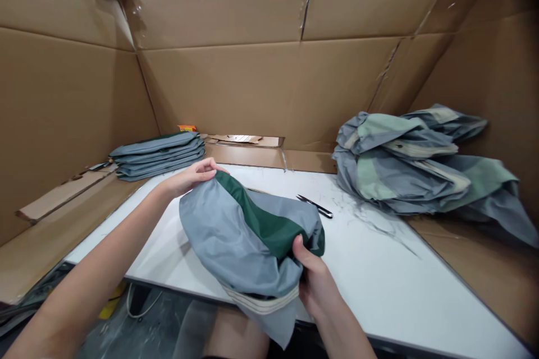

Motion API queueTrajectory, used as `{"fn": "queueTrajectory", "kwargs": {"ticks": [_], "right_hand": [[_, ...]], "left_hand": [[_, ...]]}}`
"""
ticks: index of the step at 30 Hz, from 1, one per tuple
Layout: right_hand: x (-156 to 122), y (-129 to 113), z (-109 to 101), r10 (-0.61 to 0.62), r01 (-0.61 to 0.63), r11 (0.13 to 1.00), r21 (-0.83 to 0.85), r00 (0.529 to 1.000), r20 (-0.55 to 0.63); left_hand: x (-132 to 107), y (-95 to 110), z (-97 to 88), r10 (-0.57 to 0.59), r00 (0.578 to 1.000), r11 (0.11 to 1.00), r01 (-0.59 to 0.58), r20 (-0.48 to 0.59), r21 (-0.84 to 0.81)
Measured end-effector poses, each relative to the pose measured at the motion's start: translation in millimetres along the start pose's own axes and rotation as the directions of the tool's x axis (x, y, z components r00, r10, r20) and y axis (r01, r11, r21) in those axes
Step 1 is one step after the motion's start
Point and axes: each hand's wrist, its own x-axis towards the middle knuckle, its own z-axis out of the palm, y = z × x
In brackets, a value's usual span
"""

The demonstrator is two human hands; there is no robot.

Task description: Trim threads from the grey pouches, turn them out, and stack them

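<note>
A grey fabric pouch point(214, 230) with a dark green band and a cream zipper strip hangs between my hands, above the table's front edge. My left hand point(197, 173) pinches its upper left corner, where the green band ends. On the right side, my right hand point(314, 275) grips the cloth, thumb on top by the green band and the other fingers mostly hidden behind. The pouch's lower tip droops past the table edge. Just behind it on the tabletop lies a pair of black thread snips point(315, 206), touched by neither hand.
The white table point(370, 280) is walled by cardboard point(236, 84). At the back left sits a neat stack of folded grey pieces point(162, 154), with an orange item point(187, 128) behind. A loose heap of grey and green zippered pieces point(404, 162) fills the right side. Thread scraps lie near it.
</note>
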Motion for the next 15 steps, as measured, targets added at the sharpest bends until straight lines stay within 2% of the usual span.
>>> {"fn": "queueTrajectory", "kwargs": {"ticks": [2,7,11,15], "right_hand": [[0,-1,-3,0.009,-0.009,0.999,0.043,1.0,0.006],[-2,-11,4,0.066,-0.083,0.976,0.203,0.994,0.087],[-4,-21,5,-0.041,0.013,0.959,0.284,0.995,0.093],[-4,-15,4,-0.129,0.099,0.957,0.272,0.987,0.096]], "left_hand": [[-3,-3,0.9,0.041,0.998,0.999,-0.041,-0.045,0.017],[-5,-15,2.8,0.101,0.95,0.994,-0.086,-0.296,0.061],[-10,-25,4.5,0.108,0.911,0.994,-0.086,-0.397,0.075],[-14,-31,4.1,0.128,0.864,0.991,-0.091,-0.486,0.1]]}}
